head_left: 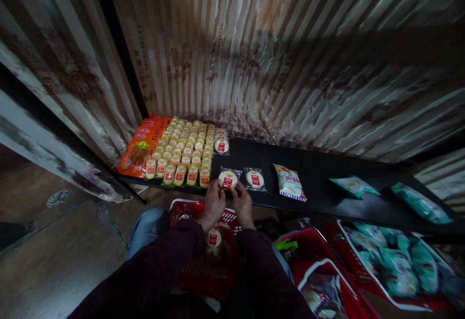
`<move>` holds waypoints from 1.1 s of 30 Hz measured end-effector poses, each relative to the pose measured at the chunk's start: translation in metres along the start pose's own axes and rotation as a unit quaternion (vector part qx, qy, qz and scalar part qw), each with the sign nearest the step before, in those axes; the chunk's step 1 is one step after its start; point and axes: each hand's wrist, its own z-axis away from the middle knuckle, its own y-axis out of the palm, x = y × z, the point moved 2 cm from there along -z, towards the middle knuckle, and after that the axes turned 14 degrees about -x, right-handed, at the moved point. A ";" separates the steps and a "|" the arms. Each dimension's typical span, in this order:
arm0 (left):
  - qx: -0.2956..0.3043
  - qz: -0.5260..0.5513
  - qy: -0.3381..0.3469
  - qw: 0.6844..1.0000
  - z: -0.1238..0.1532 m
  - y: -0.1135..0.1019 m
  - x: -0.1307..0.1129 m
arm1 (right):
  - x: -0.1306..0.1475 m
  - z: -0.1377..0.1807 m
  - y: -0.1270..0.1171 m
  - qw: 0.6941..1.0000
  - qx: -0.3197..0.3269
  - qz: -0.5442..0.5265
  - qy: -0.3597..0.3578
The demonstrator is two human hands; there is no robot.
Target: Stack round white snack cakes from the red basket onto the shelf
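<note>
Both my hands pinch one round white packaged cake (228, 179) with a red and yellow label, at the front edge of the black shelf. My left hand (215, 203) grips its lower left side and my right hand (242, 205) its lower right. Just to the right lies a similar wrapped cake (255, 179). Further back, another round packet (221, 145) lies against the end of close rows of small yellow wrapped cakes (181, 157). Under my forearms stands a red basket (178, 205), with another round packet (214, 237) showing inside.
An orange snack bag (140, 147) lies at the shelf's left end. Rightward lie a white snack bag (290, 182) and two green packets (354, 186). Red baskets (366, 287) with more packets stand below right. A patterned curtain (254, 67) hangs behind; a black post (119, 43) rises left.
</note>
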 end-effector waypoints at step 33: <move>-0.006 -0.033 -0.001 0.999 -0.073 0.064 -0.007 | 0.006 -0.102 0.066 0.997 -0.022 0.039 -0.064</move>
